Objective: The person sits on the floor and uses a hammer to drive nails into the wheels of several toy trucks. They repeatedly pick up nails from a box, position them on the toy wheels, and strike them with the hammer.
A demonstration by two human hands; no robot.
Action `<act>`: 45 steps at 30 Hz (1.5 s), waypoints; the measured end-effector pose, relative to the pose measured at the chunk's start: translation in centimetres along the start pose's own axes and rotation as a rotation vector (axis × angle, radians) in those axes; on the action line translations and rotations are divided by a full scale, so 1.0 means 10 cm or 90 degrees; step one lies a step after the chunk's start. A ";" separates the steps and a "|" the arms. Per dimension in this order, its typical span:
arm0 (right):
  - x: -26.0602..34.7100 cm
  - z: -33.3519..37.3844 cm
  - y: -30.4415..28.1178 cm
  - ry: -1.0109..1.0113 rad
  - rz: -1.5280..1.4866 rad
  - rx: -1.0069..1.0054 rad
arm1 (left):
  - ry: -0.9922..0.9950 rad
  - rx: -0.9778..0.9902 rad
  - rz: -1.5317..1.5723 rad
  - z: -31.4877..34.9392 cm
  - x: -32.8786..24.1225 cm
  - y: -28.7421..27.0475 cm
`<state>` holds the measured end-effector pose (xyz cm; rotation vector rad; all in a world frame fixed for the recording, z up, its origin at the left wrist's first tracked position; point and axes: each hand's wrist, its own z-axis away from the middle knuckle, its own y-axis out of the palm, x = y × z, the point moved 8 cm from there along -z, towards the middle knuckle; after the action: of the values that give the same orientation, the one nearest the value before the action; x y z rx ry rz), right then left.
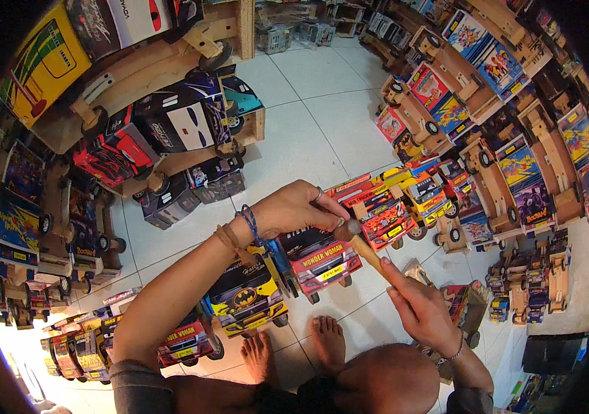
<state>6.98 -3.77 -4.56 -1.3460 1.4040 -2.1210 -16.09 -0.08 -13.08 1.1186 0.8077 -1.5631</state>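
Note:
My right hand (pixel 422 307) is closed around the wooden handle of a hammer (pixel 370 255), which slants up and to the left. The rounded dark hammer head is at the fingertips of my left hand (pixel 298 210). Those fingers are pinched together; whatever they hold is hidden or too small to make out. Just below the hammer head stands a red toy truck (pixel 322 265) with a printed front. To its left is a yellow toy truck (pixel 246 290) with a black bat emblem, partly under my left forearm.
More toy trucks (pixel 384 217) continue the row to the right, and others (pixel 87 345) stand at lower left. Stacks of wooden-framed trucks rise on the left (pixel 177 124) and right (pixel 487 62). White floor tiles (pixel 301 138) run between them. My bare feet (pixel 329 341) are near the row.

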 end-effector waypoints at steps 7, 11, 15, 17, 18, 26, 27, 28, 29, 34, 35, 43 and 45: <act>0.07 0.01 -0.07 -0.002 0.024 -0.033 | 0.075 -0.001 -0.008 -0.06 -0.01 0.00; -0.05 0.04 0.11 0.102 0.154 0.174 | 0.050 0.004 -0.035 -0.05 0.01 -0.01; -0.07 0.03 0.04 0.103 0.126 0.123 | 0.061 -0.005 -0.040 -0.05 -0.02 0.00; 0.02 0.03 -0.07 0.010 0.066 -0.009 | 0.046 -0.009 -0.012 -0.06 0.00 -0.01; 0.00 0.05 -0.07 0.004 0.062 -0.022 | 0.027 -0.011 -0.008 -0.06 0.04 -0.01; -0.15 -0.02 0.01 0.010 0.062 0.003 | 0.075 0.001 -0.027 -0.08 0.01 -0.03; -0.08 -0.03 -0.04 -0.026 0.063 -0.026 | 0.082 -0.001 -0.031 -0.08 0.00 -0.02; -0.01 -0.03 -0.10 -0.062 0.065 -0.053 | 0.077 0.000 -0.022 -0.08 0.01 -0.02; 0.03 -0.03 -0.12 -0.073 0.062 -0.070 | 0.071 -0.001 -0.013 -0.07 0.01 -0.01; 0.03 -0.05 -0.07 -0.015 0.015 -0.024 | 0.048 0.024 -0.059 -0.04 -0.03 -0.01; -0.02 -0.03 -0.06 0.020 -0.003 -0.024 | 0.059 0.019 -0.074 -0.03 -0.04 -0.01; -1.01 0.87 -0.35 0.286 -0.186 -0.362 | 0.074 0.052 -0.029 -0.02 -0.11 0.05; -1.63 1.43 -0.35 0.509 -0.196 -0.304 | 0.080 0.037 -0.045 0.04 -0.16 0.05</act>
<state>28.05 0.04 -9.19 -0.8920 2.2330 -2.8349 -15.63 0.03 -11.40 1.2522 0.9000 -1.5952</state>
